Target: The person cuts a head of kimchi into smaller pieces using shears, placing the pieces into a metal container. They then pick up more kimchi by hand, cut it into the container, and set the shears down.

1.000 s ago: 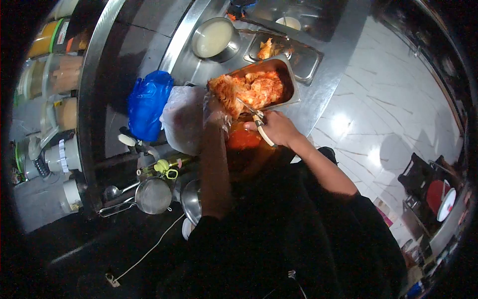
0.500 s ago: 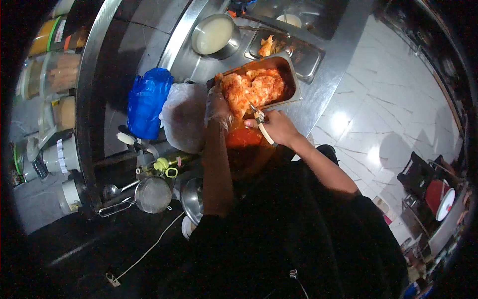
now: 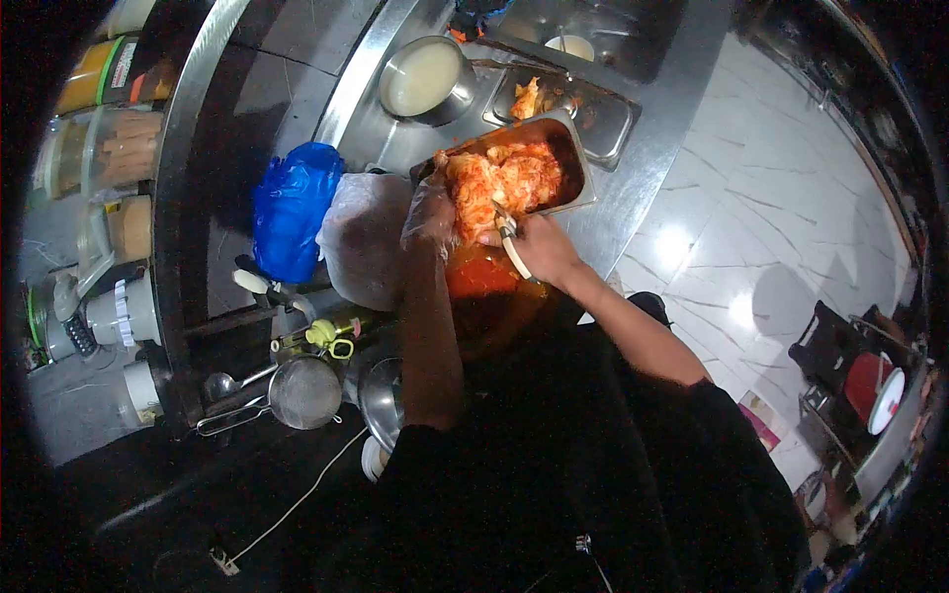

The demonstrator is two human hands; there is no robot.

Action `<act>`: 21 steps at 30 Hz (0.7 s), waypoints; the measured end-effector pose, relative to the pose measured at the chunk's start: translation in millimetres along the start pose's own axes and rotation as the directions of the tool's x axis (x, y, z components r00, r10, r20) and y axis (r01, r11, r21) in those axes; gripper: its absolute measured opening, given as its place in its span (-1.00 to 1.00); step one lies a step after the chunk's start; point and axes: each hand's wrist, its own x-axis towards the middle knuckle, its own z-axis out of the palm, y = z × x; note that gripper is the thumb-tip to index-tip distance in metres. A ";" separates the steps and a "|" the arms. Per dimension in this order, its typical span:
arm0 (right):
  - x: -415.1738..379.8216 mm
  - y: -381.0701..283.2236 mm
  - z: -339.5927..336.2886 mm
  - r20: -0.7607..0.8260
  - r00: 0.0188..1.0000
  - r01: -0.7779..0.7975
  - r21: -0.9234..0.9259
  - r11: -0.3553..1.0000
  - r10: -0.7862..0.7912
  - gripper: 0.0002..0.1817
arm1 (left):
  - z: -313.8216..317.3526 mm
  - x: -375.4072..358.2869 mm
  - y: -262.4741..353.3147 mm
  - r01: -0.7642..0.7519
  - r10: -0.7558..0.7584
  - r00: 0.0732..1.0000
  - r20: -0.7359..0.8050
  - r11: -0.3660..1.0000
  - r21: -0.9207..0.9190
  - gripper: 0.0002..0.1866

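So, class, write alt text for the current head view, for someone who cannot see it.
The right hand holds pale-handled scissors against red-coated food at a metal pan, while the left hand, in clear plastic, touches the food's side. Nearby are red liquid, a pot of pale liquid, a blue bag and a white bag.

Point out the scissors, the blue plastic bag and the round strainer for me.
Scissors [image 3: 516, 259]: head view, on the pale handle.
Blue plastic bag [image 3: 295, 212]: head view, mid-side.
Round strainer [image 3: 304, 391]: head view, on the mesh.

Fisheye-curved dark edges, floor glare, dim lower area
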 end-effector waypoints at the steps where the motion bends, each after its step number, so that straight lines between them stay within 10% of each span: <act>1: -2.2 -0.8 -0.5 -0.010 1.000 0.006 -0.002 1.000 -0.006 -0.15 | -3.4 -2.3 7.0 -0.059 0.056 0.998 0.028 0.992 0.111 -0.59; 2: -4.1 -1.1 -0.8 -0.021 1.000 0.011 -0.004 1.000 -0.011 -0.11 | -8.9 -5.0 14.9 -0.121 0.110 0.992 0.063 0.968 0.218 -0.57; 4: -6.4 -1.8 1.2 -0.036 0.999 -0.010 -0.022 1.000 0.009 -0.14 | -8.7 -5.1 20.0 0.010 -0.006 0.997 0.078 0.998 -0.055 -0.51; 7: -8.2 -1.7 6.5 -0.094 0.996 -0.013 -0.039 0.999 0.009 -0.18 | 3.9 -4.1 25.8 0.311 -0.300 0.945 0.133 0.691 -0.652 -0.37; 9: -8.1 0.5 8.8 -0.115 0.993 -0.017 -0.026 1.000 0.013 -0.20 | 12.1 -12.9 39.5 0.217 -0.271 0.962 -0.036 0.834 -0.507 -0.28; 12: -5.1 -3.2 10.3 -0.127 0.992 -0.025 0.003 1.000 0.025 -0.22 | 30.3 -32.6 71.5 0.234 -0.325 0.944 0.051 0.553 -0.800 -0.24; 21: -2.5 1.9 9.2 -0.036 0.998 -0.045 -0.057 0.997 0.043 -0.19 | 38.1 -41.8 50.5 0.163 -0.330 0.942 -0.056 0.598 -0.785 -0.21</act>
